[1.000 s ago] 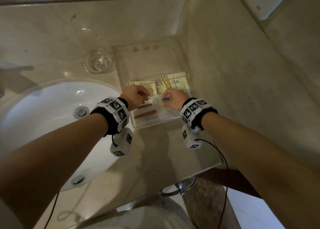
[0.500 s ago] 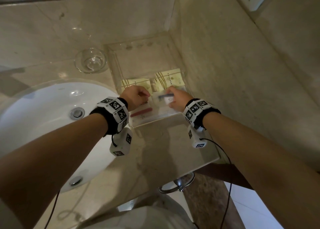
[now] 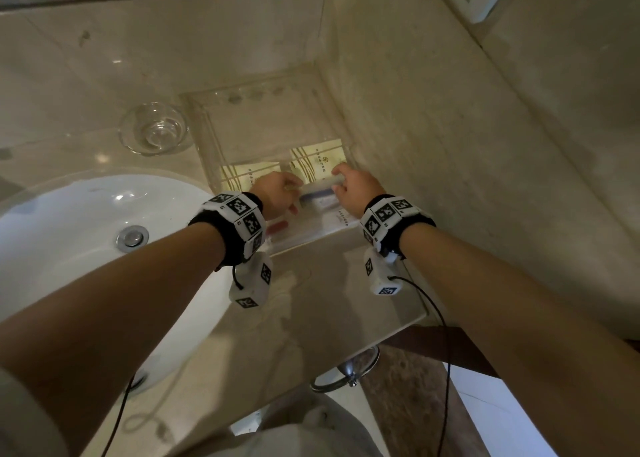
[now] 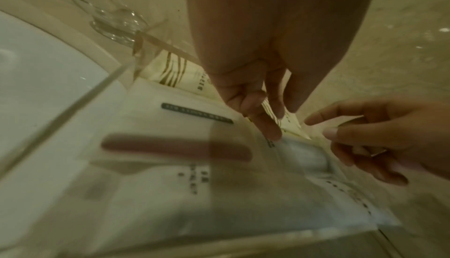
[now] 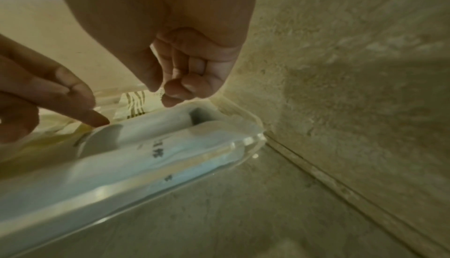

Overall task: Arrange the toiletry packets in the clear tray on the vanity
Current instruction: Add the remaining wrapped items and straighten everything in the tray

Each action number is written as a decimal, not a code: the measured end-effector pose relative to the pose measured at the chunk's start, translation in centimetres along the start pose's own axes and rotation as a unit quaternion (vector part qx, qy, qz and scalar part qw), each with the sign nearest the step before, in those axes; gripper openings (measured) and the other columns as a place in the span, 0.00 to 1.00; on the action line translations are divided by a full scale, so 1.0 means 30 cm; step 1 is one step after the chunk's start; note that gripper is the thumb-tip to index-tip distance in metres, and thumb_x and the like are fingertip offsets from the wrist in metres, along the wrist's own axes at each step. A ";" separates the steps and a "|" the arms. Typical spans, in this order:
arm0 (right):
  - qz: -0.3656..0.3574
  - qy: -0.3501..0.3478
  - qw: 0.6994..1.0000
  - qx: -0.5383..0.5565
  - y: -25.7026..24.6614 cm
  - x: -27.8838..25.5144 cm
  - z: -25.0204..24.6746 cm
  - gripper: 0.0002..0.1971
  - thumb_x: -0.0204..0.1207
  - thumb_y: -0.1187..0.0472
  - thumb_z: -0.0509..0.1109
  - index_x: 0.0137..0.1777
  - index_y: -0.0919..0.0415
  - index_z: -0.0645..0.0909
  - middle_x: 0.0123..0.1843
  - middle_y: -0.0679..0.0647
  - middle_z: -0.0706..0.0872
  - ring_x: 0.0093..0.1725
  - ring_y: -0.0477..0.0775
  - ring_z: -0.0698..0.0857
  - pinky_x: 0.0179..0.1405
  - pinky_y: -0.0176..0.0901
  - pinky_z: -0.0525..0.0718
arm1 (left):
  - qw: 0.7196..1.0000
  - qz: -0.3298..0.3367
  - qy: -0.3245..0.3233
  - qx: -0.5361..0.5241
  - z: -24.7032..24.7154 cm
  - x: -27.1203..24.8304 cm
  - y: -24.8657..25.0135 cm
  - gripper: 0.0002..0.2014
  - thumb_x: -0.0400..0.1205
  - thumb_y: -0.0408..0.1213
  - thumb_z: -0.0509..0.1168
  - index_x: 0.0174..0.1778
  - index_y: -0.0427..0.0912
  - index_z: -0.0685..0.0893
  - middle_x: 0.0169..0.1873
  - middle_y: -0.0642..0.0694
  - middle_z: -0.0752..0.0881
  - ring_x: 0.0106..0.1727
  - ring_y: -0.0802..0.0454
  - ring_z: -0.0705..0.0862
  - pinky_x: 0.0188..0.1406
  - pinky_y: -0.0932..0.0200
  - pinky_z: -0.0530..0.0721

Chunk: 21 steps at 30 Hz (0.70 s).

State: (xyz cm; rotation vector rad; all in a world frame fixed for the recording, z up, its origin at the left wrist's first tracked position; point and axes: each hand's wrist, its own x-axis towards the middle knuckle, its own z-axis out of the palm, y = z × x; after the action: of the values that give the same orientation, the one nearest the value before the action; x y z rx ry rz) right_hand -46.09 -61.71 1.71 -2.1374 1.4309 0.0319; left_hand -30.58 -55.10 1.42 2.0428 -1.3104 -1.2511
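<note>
Toiletry packets lie in the near end of the clear tray (image 3: 204, 134), which sits on the marble vanity (image 3: 311, 318) pushed into the corner against the right wall (image 3: 450, 145). Both hands are over that near end. The left hand (image 3: 273, 193) hangs above the tray's left half with its fingers pointing down and loosely bent; in the left wrist view one fingertip touches the top edge of a white packet with a blue-grey panel (image 4: 304, 156), and nothing is gripped. The right hand (image 3: 356, 193) is just to the right of it, over the same packet, with fingers curled inward and thumb meeting the fingertips. A small pale bit shows between thumb and fingertip in the right wrist view, but I cannot tell whether it pinches a packet edge there. Left of the hands lies a white packet with a red bar (image 4: 175, 146) showing through it, flat on the tray floor. Beyond the fingers, farther into the tray, are two cream packets with gold stripes (image 3: 322, 159), side by side, the right one partly under the right hand. A clear glass dish (image 3: 154, 133) stands just left of the tray, and the white sink (image 3: 69, 231) is beside the tray on the left.
</note>
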 end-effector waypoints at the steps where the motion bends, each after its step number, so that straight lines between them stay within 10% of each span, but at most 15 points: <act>1: 0.003 0.001 1.000 0.001 0.001 0.002 -0.003 0.17 0.82 0.64 0.59 0.71 0.60 0.72 0.38 0.52 0.78 0.35 0.53 0.77 0.35 0.40 0.73 | 1.000 -0.005 -0.001 -0.004 0.005 0.009 0.005 0.09 0.84 0.36 0.56 0.54 0.47 0.80 0.38 0.44 0.87 0.35 0.51 0.84 0.49 0.62 0.77; 13: 0.008 -0.074 0.997 -0.004 0.009 0.010 -0.008 0.26 0.82 0.59 0.58 0.80 0.53 0.60 0.60 0.63 0.84 0.51 0.59 0.83 0.52 0.47 0.81 | 1.000 -0.015 -0.006 0.014 0.027 0.079 0.047 0.12 0.79 0.37 0.65 0.57 0.38 0.82 0.44 0.40 0.88 0.46 0.46 0.86 0.62 0.51 0.83; 16: 0.011 -0.061 0.998 0.002 0.005 0.007 -0.009 0.25 0.83 0.60 0.58 0.79 0.54 0.62 0.50 0.59 0.82 0.46 0.58 0.82 0.46 0.46 0.81 | 1.000 -0.010 -0.011 0.004 0.023 0.069 0.043 0.10 0.79 0.35 0.66 0.54 0.38 0.82 0.42 0.42 0.86 0.46 0.44 0.86 0.61 0.49 0.83; 21: -0.009 -0.025 0.999 0.029 0.017 -0.008 -0.006 0.12 0.82 0.63 0.59 0.63 0.61 0.75 0.35 0.48 0.77 0.32 0.50 0.77 0.35 0.43 0.77 | 0.999 0.000 0.013 -0.032 -0.004 0.056 0.011 0.11 0.78 0.29 0.64 0.33 0.48 0.78 0.40 0.42 0.85 0.36 0.50 0.84 0.31 0.61 0.78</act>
State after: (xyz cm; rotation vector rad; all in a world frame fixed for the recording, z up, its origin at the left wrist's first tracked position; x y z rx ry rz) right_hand -46.67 -61.73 1.73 -2.0873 1.3677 0.0366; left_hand -30.39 -56.73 0.93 2.0078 -1.2434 -1.2448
